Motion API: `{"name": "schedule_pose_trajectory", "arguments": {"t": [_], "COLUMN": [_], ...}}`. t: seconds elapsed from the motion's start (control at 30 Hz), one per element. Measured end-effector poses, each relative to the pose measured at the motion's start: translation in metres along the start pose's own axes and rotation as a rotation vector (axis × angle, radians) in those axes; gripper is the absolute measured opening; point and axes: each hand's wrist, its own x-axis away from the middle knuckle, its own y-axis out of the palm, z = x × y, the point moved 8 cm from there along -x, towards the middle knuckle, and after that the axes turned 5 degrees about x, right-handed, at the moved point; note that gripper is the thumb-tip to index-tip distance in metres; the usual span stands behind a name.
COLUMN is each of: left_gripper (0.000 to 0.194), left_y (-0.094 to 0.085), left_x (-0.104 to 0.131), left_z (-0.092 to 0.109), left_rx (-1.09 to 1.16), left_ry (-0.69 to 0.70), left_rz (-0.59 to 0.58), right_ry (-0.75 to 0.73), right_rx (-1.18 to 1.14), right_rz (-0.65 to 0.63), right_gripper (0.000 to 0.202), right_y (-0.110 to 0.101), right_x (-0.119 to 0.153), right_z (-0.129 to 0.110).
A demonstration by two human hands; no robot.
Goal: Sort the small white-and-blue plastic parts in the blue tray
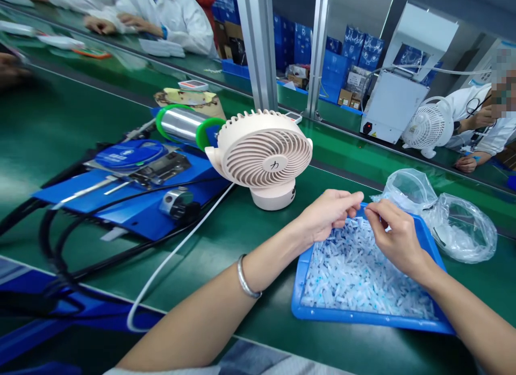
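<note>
Over the far side of a blue tray [374,320], my two hands are raised close together. The tray holds a thick layer of small, pale white-and-blue pieces [363,278], too small to name. My left hand [331,214], with a silver bangle on its wrist, has its thumb and fingers pressed together. My right hand [394,234] makes a pinch facing the left fingertips, a small gap apart. Whatever either pinch holds is too small to make out.
Left of the tray stands a pale pink fan [268,160]. Further left lies a blue machine plate [137,208] with a green-edged roller [183,125] and cables. Clear plastic bags [463,230] touch the tray's right side. Co-workers in white coats [169,14] sit across the bench.
</note>
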Motion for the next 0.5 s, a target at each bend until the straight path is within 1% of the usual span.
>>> {"name": "schedule_pose_trajectory", "arguments": {"t": [0.1,0.2,0.37,0.5], "left_gripper": [0.028,0.027,0.022,0.020], "left_y": [0.012,0.018,0.022,0.022], "left_x": [0.004,0.007,0.010,0.011], "left_z": [-0.005,-0.006,-0.003,-0.001], "left_rx": [-0.084,-0.083,-0.032,-0.024], "left_ry": [-0.057,-0.073,-0.088,-0.085], "left_rz": [-0.144,-0.229,-0.301,-0.299], "right_ry": [-0.007,0.004,0.040,0.165], "right_rx": [-0.055,-0.128,-0.204,-0.261], "right_rz": [0.036,0.021,0.001,0.056], "right_gripper": [0.016,0.016,0.012,0.004], "right_y": [-0.004,-0.004,-0.007,-0.014], "right_x": [0.000,0.001,0.000,0.001], "right_z": [-0.002,-0.003,-0.003,0.007]}}
